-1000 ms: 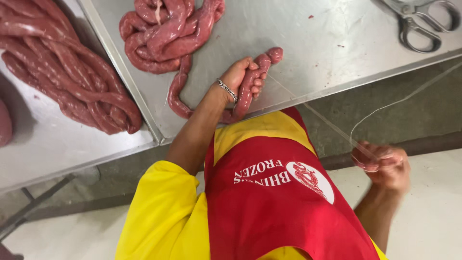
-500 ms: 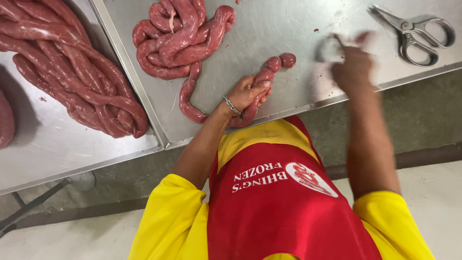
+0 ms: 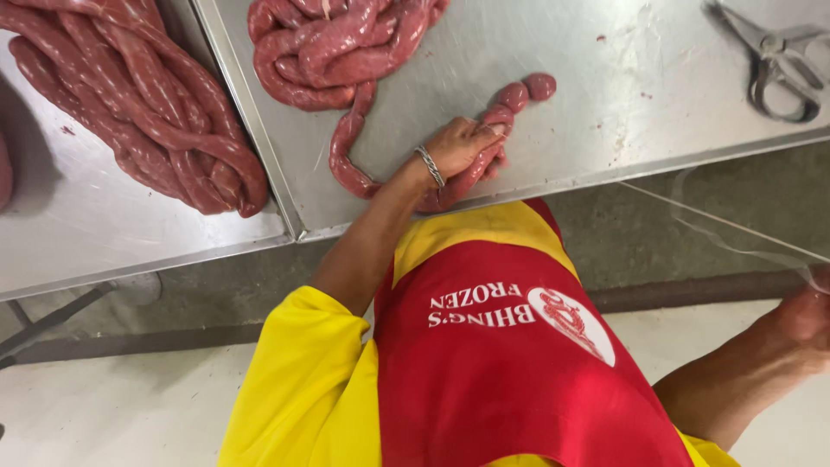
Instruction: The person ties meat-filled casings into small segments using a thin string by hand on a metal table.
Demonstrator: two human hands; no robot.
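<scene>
Steel tabletop (image 3: 605, 130) is carrying sausage rope (image 3: 484, 143) near its front edge; left hand (image 3: 462, 147) is pinching it, fingers clamped; right hand (image 3: 808, 316) is pulling thin string (image 3: 718, 225), fingers unclear.

Right hand (image 3: 808, 313) — blurred, edge-cropped (grip on string (image 3: 735, 229) unclear)

steel tables (image 3: 553, 164): two showing | sausage heaps (image 3: 138, 104): two lying | scissors (image 3: 778, 65): one pair resting | hands (image 3: 462, 147): two working | bracelet (image 3: 429, 166): one showing
</scene>
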